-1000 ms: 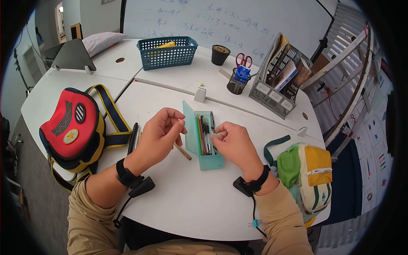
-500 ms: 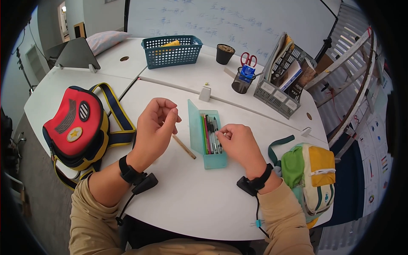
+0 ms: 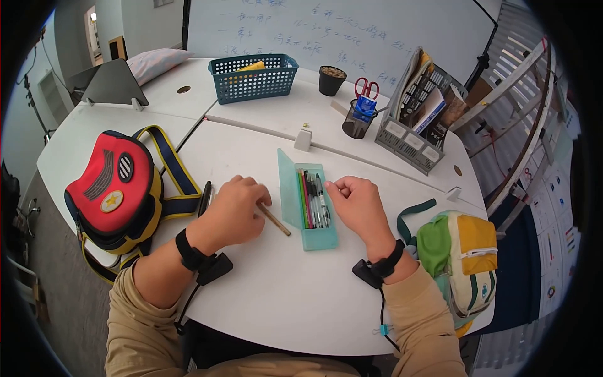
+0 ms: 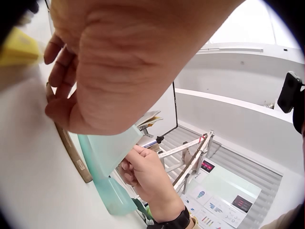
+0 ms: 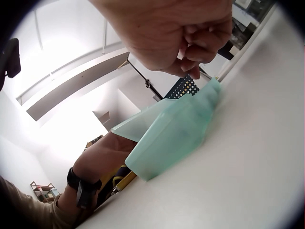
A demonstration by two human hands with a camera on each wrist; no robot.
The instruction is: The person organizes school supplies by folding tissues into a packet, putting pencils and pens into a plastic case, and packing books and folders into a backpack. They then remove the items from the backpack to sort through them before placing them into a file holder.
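A translucent teal pencil case (image 3: 320, 240) lies on the table with its lid (image 3: 289, 188) raised on the left. Inside are several pens and pencils (image 3: 314, 201), side by side. To the left of the case, my left hand (image 3: 233, 210) pinches the upper end of a slim brown pencil (image 3: 274, 220) lying on the tabletop. The left wrist view shows thumb and fingers at that pencil (image 4: 74, 152), a small label near its far end. My right hand (image 3: 358, 206) hovers at the case's right rim, fingers loosely curled with nothing visible in them.
A red backpack (image 3: 113, 169) lies at the left, dark pens (image 3: 205, 198) beside it. At the right lies a green, yellow and cream bag (image 3: 461, 264). Behind stand a teal basket (image 3: 254, 85), a small pot (image 3: 331, 81), a pen holder (image 3: 357, 125) and a grey file crate (image 3: 408, 144).
My right hand has laid a pen into the case, let go and drawn slightly right. My left hand rose a little, then came down onto the brown pencil.
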